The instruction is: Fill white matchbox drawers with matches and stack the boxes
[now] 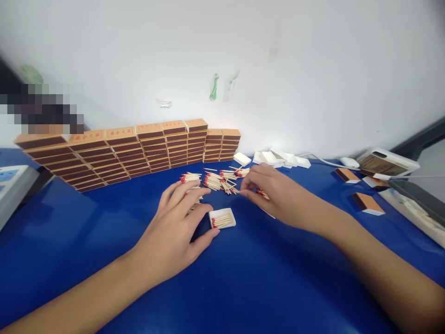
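A small white matchbox tray (pixel 233 223) lies on the blue table with several red-headed matches (pixel 222 220) inside. My left hand (pixel 182 222) reaches round its left end, thumb at the near edge and index finger at the far corner, the other fingers spread over loose matches. My right hand (pixel 269 192) is bent in a pinch at the right side of the match pile (pixel 217 180). A match end seems to show at its fingertips; the rest of what it grips is hidden. More matches lie partly under this hand.
Stacked matchboxes (pixel 139 148) form a wall along the back left. White trays (pixel 278 157) lie by the wall, with a cable (pixel 323 162) beside them. Loose matchbox sleeves (pixel 368 203) and a white case (pixel 389 160) are at right. A white box (pixel 15 185) stands far left.
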{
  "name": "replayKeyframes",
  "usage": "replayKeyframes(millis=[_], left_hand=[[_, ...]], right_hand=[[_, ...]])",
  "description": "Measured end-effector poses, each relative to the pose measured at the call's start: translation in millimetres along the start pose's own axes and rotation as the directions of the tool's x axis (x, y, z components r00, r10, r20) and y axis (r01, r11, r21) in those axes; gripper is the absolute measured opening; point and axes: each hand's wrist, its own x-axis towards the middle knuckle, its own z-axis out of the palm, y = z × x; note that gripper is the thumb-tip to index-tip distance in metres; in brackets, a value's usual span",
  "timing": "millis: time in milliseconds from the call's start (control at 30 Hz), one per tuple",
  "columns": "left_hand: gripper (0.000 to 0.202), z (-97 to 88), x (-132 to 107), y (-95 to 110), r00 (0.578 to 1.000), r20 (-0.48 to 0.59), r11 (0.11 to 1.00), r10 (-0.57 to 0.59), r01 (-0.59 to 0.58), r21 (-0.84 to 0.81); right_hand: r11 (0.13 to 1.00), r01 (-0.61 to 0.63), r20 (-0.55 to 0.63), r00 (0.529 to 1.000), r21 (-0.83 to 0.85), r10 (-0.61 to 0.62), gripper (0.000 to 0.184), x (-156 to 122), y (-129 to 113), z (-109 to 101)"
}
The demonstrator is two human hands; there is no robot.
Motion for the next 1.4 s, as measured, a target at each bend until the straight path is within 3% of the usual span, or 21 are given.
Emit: replayKeyframes(millis=[200, 433, 533, 633, 767, 900, 1100, 1400], left_hand=[[0.018, -2.4, 2, 1, 1.000, -0.028, 1.000, -0.005, 0.004, -0.028], [0.017, -0.1, 1, 2, 0.999, -0.047, 0.999, 0.002, -0.004, -0.049], [0.016, -0.7, 0, 3, 0.999, -0.041, 0.998, -0.005, 0.003, -0.060], [0.017, -2.4, -1, 4, 0.999, -0.035, 0.997, -0.014, 0.011, -0.070], [0.018, -3.0, -1, 6, 0.999, -0.034, 0.997, -0.012, 0.009, -0.079], [0.018, -2.7, 0, 8, 0.999, -0.040, 0.996, 0.003, -0.007, -0.087], [0.018, -5.4, 0, 9, 0.998, -0.054, 0.996, 0.009, -0.014, -0.090], [0.017, -4.2, 0, 9, 0.998, -0.062, 0.996, 0.022, -0.028, -0.084]], right_hand=[[0.989, 0.141, -0.012, 0.990, -0.052, -0.142, 0.014, -5, -44, 4], [0.956, 0.252, -0.003, 0.967, -0.146, -0.256, 0.017, -6, -49, 17], [0.984, 0.176, -0.012, 0.984, -0.022, -0.176, 0.014, -5, -44, 17], [0.993, -0.020, -0.093, 0.995, 0.117, 0.031, 0.010, 0, -32, 18], [0.957, -0.241, -0.188, 0.944, 0.163, 0.270, 0.014, 10, -13, 26], [0.962, -0.244, -0.180, 0.948, 0.122, 0.263, 0.005, 13, -1, 35], [0.979, -0.179, -0.131, 0.973, 0.101, 0.191, 0.011, 12, 2, 34], [0.963, -0.252, -0.125, 0.957, 0.089, 0.262, 0.011, 15, 1, 36]])
